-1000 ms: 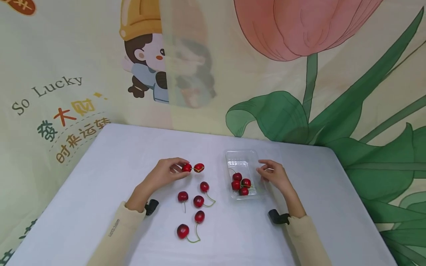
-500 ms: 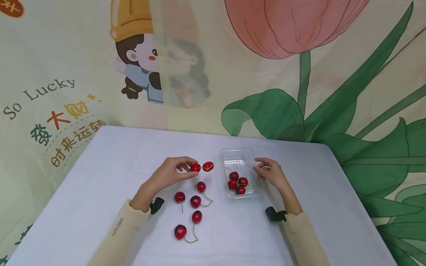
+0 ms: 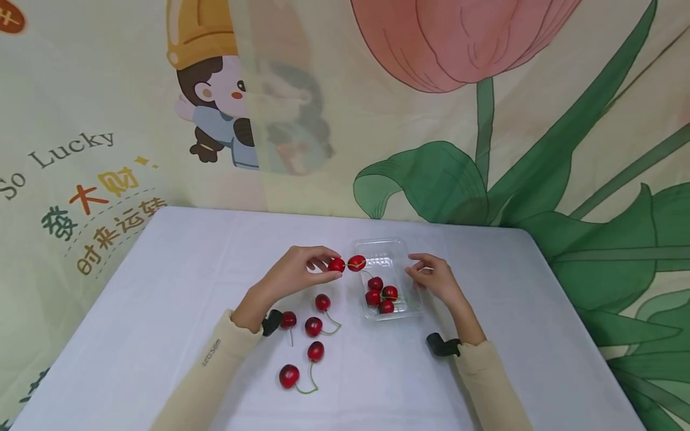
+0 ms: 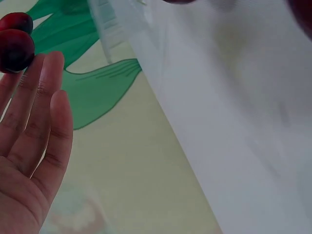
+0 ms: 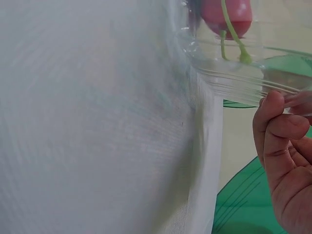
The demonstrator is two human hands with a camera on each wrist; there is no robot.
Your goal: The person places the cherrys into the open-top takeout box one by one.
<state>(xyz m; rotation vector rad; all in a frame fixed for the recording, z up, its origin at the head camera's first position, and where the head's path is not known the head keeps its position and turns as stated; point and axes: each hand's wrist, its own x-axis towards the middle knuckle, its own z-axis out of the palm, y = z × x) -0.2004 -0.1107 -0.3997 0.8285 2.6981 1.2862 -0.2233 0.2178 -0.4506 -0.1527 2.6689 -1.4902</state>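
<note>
Red cherry pair (image 3: 336, 265) in the head view: the left hand (image 3: 295, 269) pinches one fruit between thumb and fingertips, its twin at the clear tray's (image 3: 398, 263) left rim. Four cherries (image 3: 374, 297) lie inside; five loose cherries (image 3: 314, 326) sit on white cloth (image 3: 377, 383), one partly behind a black wrist camera (image 3: 272, 322). Left wrist view: gently bent, slightly parted fingers. Right wrist view: the right hand's (image 5: 287, 170) curled fingers grip the tray's rim.

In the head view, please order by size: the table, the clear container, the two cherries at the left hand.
1. Table
2. Clear container
3. Two cherries at the left hand: about alike in size, so not ranked against each other.
</note>
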